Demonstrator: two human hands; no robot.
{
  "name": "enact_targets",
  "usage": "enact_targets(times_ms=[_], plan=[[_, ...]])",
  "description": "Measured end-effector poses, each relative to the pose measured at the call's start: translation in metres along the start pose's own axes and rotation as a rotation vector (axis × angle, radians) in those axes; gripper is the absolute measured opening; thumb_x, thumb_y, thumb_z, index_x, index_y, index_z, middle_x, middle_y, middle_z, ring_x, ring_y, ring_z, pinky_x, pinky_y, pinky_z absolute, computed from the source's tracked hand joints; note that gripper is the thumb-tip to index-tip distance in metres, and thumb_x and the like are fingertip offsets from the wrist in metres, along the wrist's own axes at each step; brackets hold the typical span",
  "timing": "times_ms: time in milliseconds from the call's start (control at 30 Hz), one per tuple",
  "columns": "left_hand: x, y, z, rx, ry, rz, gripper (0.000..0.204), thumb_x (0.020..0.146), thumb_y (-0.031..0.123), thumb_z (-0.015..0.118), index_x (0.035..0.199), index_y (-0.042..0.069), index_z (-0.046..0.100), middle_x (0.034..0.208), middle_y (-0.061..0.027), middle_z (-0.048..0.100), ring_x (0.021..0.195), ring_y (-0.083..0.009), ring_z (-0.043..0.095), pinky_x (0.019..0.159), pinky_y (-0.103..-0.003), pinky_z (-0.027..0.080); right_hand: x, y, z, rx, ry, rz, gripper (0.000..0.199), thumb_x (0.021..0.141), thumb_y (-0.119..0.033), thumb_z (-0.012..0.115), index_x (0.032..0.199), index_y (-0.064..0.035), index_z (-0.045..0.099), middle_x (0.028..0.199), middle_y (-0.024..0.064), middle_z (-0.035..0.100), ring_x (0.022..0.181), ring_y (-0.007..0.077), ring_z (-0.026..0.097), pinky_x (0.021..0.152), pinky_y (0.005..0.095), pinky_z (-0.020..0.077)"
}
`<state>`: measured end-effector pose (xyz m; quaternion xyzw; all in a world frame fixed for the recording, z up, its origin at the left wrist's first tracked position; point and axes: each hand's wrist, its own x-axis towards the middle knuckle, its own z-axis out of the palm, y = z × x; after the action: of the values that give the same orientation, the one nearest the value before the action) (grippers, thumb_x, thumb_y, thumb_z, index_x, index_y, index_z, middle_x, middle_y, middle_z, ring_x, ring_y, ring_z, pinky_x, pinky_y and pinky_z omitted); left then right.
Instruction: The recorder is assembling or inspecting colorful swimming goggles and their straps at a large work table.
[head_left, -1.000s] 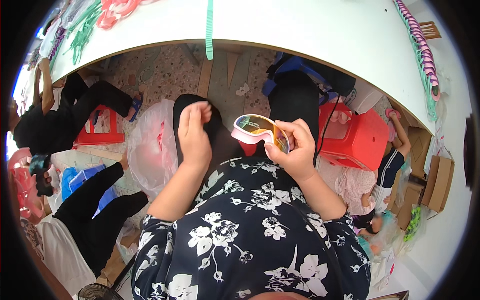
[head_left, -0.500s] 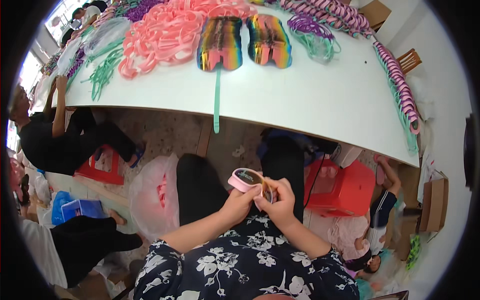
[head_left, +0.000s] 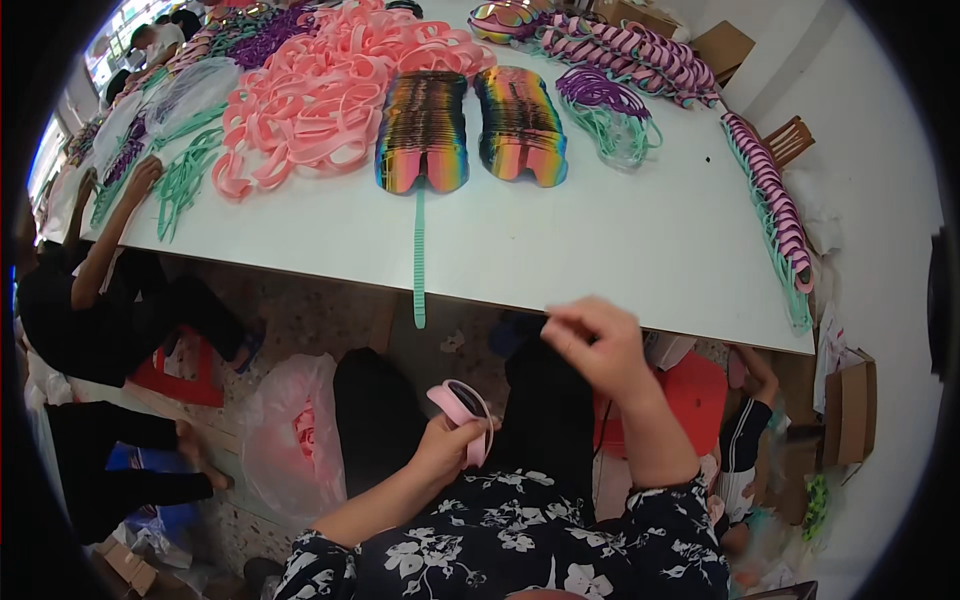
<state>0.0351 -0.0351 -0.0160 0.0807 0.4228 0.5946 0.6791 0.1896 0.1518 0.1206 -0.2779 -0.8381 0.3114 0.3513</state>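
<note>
My left hand (head_left: 447, 446) is closed around a pink goggle frame (head_left: 460, 405) with a dark lens, above my lap. My right hand (head_left: 603, 345) is raised at the table's front edge, half curled and slightly blurred; a gap shows between thumb and fingers, and I see nothing in them. Ahead on the white table stand two rows of rainbow-mirrored goggle lenses, a left row (head_left: 422, 135) and a right row (head_left: 522, 125). From under the left row a ribbed green strap (head_left: 420, 260) hangs over the edge.
A heap of pink frames (head_left: 310, 110) covers the table's far left. Purple-green straps (head_left: 605, 105) and a long row of pink-purple pieces (head_left: 770, 200) lie right. Below are a plastic bag (head_left: 290, 440) and red stool (head_left: 690, 400). A co-worker's hand (head_left: 145, 180) touches green straps.
My right hand has let go of the goggle frame and moved up and right to the table edge. My left hand keeps the frame, now slightly lower and farther left. The view has shifted.
</note>
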Motion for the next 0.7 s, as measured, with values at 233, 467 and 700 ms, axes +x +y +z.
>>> enact_targets(times_ms=[233, 467, 700], plan=[[-0.001, 0.011, -0.009, 0.151, -0.148, -0.039, 0.028, 0.087, 0.003, 0.066, 0.114, -0.002, 0.06, 0.105, -0.0128, 0.07, 0.102, -0.021, 0.068, 0.089, -0.034, 0.053, 0.149, 0.133, -0.057, -0.399, 0.397, 0.082, 0.018, 0.089, -0.017, 0.068, 0.098, -0.002, 0.073, 0.083, 0.0104, 0.069, 0.078, 0.0257, 0.066, 0.074, 0.0367, 0.0521], [0.006, 0.019, -0.021, 0.089, -0.007, -0.049, 0.033, 0.084, 0.006, 0.067, 0.115, -0.001, 0.059, 0.108, -0.0136, 0.068, 0.105, -0.0241, 0.066, 0.094, -0.037, 0.052, 0.209, 0.207, -0.07, -0.652, 0.432, 0.028, 0.025, 0.089, -0.019, 0.065, 0.107, -0.0026, 0.071, 0.095, 0.0117, 0.07, 0.089, 0.0269, 0.066, 0.082, 0.0391, 0.0511], [0.018, 0.024, -0.03, 0.125, 0.098, -0.143, 0.03, 0.088, 0.004, 0.066, 0.117, -0.002, 0.059, 0.108, -0.0126, 0.068, 0.102, -0.022, 0.067, 0.093, -0.034, 0.052, 0.298, 0.253, -0.088, -0.266, 0.426, 0.236, 0.042, 0.089, -0.036, 0.069, 0.112, -0.0003, 0.07, 0.106, 0.0192, 0.072, 0.101, 0.0289, 0.069, 0.089, 0.0378, 0.051]])
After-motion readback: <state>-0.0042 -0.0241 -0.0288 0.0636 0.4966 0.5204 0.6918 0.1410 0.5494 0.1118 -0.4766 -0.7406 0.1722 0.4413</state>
